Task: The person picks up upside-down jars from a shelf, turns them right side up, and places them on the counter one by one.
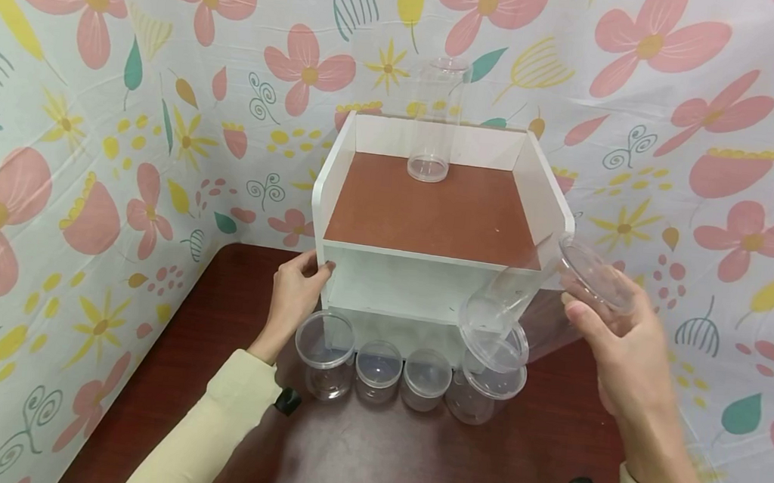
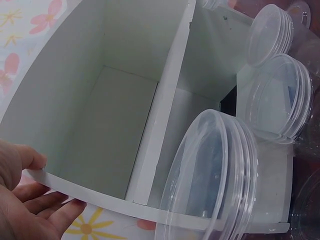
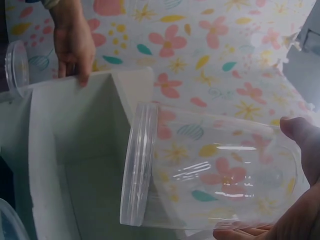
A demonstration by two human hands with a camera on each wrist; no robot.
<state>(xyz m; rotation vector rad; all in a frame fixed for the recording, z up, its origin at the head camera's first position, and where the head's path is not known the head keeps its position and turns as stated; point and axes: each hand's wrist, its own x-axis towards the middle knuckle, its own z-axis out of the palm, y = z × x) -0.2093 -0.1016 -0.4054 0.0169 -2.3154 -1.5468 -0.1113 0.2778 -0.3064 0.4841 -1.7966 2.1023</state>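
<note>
My right hand (image 1: pixel 631 344) grips a large clear plastic jar (image 3: pixel 215 170) by its base end. The jar is tilted, with its ridged clear lid (image 3: pixel 137 165) pointing down and left, in front of the right side of a white shelf unit (image 1: pixel 418 282). On the unit's left side, my left hand (image 1: pixel 297 291) pinches the front edge of the side panel, thumb inside and fingers outside. A tall clear jar (image 1: pixel 428 165) stands upright on the brown top board. I cannot see anything inside the held jar.
Several lidded clear jars stand in a row before the unit: a larger one (image 1: pixel 325 350) at left, two small ones (image 1: pixel 378 370) in the middle, another larger one (image 1: pixel 473 400) at right. A dark red table (image 1: pixel 356 459) lies below, and a flowered cloth (image 1: pixel 186 104) hangs behind.
</note>
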